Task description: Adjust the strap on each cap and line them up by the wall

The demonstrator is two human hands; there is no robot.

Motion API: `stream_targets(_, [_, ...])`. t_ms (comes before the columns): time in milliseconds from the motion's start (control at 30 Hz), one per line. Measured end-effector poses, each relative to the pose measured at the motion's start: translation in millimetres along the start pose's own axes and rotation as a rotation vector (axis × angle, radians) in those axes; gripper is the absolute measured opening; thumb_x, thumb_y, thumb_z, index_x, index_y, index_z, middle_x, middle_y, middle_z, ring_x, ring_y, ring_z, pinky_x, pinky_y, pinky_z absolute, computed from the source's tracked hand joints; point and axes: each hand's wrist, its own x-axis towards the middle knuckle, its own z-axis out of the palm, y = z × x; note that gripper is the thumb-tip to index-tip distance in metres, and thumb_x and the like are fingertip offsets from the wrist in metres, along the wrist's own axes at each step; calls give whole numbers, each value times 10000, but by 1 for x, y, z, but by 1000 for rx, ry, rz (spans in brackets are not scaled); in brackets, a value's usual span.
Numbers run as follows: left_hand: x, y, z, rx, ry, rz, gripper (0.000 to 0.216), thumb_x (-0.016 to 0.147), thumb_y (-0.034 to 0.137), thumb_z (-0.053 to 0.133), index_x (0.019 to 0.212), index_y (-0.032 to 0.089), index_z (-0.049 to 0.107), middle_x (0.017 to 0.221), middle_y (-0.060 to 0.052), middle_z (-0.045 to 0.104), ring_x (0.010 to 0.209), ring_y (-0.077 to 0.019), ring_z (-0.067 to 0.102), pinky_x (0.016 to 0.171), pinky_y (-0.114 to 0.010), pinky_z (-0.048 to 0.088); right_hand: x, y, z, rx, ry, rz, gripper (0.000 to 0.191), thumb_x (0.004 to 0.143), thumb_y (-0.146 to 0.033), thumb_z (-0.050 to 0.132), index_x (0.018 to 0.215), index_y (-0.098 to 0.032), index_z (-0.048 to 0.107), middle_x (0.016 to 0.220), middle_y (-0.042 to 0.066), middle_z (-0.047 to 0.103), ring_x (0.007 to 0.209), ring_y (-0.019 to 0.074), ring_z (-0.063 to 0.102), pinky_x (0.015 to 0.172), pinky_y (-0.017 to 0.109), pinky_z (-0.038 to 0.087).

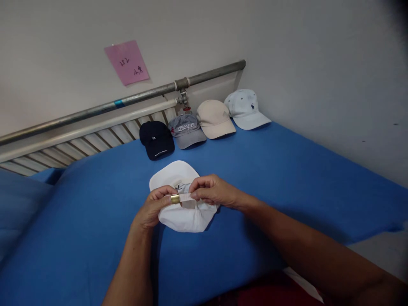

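Note:
A white cap (178, 214) lies upside down on the blue sheet (274, 178), its brim pointing away from me. My left hand (153, 210) pinches the cap's back strap at its brass buckle (175, 198). My right hand (213, 191) pinches the white strap (185, 197) just to the right of the buckle. Both hands are closed on the strap above the cap's crown.
Along the far edge stand a dark navy cap (157, 138), a grey cap (186, 129), a beige cap (215, 118) and a pale blue cap (245, 109). Behind them run a metal pipe (127, 101) and a radiator. A pink note (126, 62) is stuck on the wall.

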Motion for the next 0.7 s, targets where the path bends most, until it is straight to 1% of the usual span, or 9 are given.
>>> stream_targets(233, [0, 2, 2, 18, 5, -17, 224, 603, 265, 830, 711, 134, 684, 619, -28, 689, 469, -91, 577, 457, -164, 405, 0, 1, -1, -20, -6, 4, 97, 688, -233, 661, 743, -156, 640, 519, -68, 482, 379, 23, 318, 369, 173, 205])
stream_targets(367, [0, 2, 3, 31, 13, 11, 229, 612, 264, 821, 746, 142, 683, 649, -28, 686, 504, -105, 588, 477, -181, 421, 0, 0, 0, -28, 8, 5, 90, 690, -234, 659, 737, -160, 639, 509, -74, 469, 379, 20, 306, 369, 172, 202])
stream_targets(467, [0, 2, 4, 51, 30, 47, 223, 629, 263, 811, 784, 158, 690, 687, -16, 678, 542, -105, 593, 509, -190, 434, 1, 1, 1, -41, 13, 1, 75, 707, -229, 650, 740, -161, 642, 509, -74, 464, 399, 27, 327, 375, 171, 219])
stream_targets(567, [-1, 2, 4, 53, 44, 71, 203, 624, 254, 815, 769, 168, 700, 698, -4, 669, 556, -95, 584, 524, -186, 430, 2, 2, 2, -36, 6, 9, 67, 709, -218, 644, 744, -161, 646, 502, -77, 455, 404, 30, 335, 376, 169, 227])
stream_targets(700, [-1, 2, 4, 42, 39, 62, 206, 613, 270, 820, 762, 175, 714, 679, -8, 677, 551, -99, 582, 521, -184, 425, 2, 2, 1, -30, -8, 10, 74, 700, -219, 643, 745, -161, 644, 486, -83, 446, 387, 27, 319, 369, 168, 222])
